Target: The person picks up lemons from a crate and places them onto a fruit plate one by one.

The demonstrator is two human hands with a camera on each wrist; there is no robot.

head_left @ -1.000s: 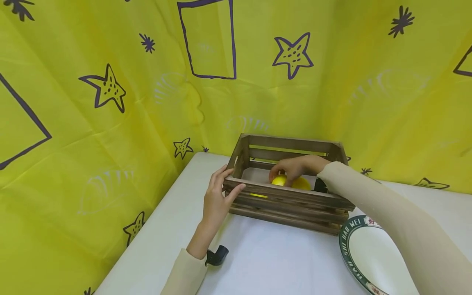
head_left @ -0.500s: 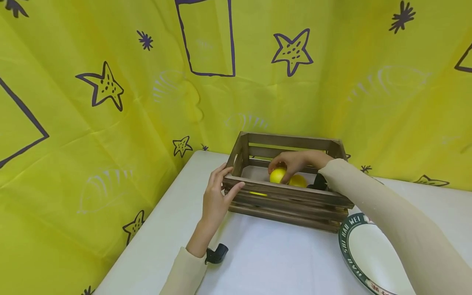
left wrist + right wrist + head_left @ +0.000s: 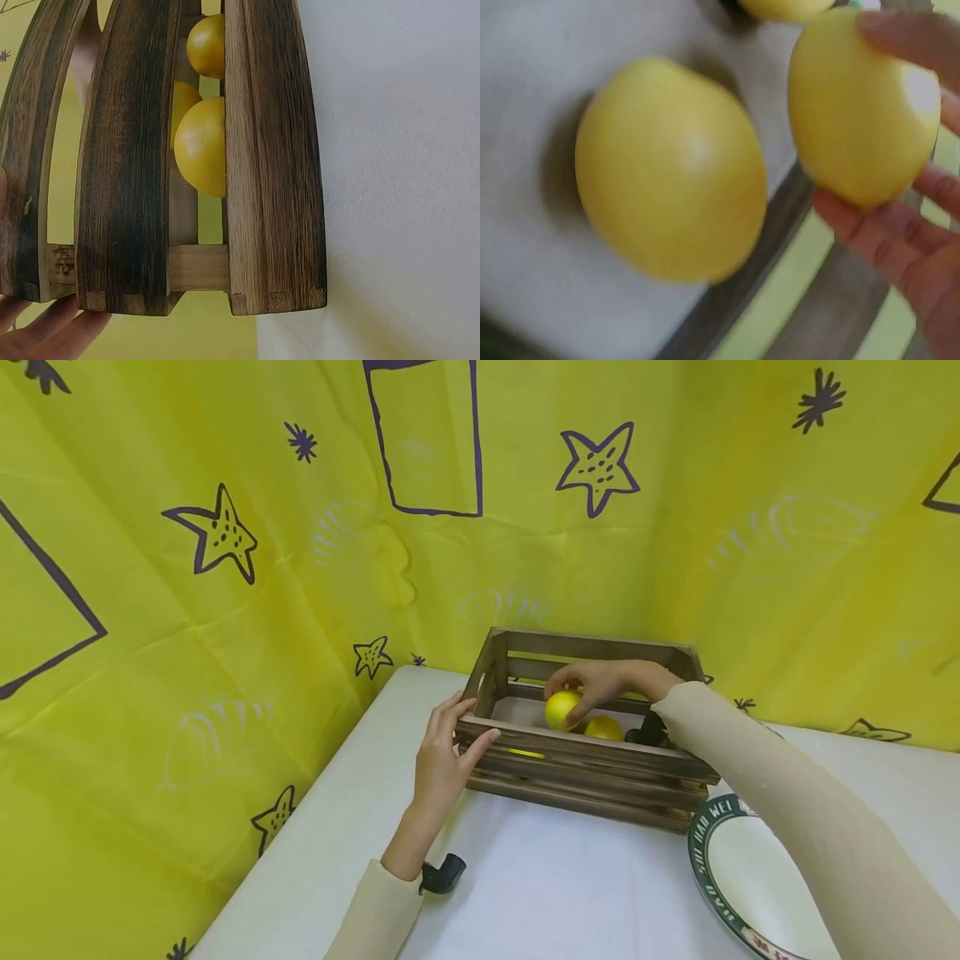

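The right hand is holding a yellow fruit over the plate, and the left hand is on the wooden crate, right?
Not quite: the head view shows the right hand holding the yellow fruit inside the wooden crate, not over the plate. The left hand is on the crate.

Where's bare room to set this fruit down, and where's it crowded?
Bare tabletop lies before the crate, between the left sleeve and the plate; a narrower strip separates the left hand and curtain. Crowded: inside the crate, where the right hand holds a yellow fruit near others.
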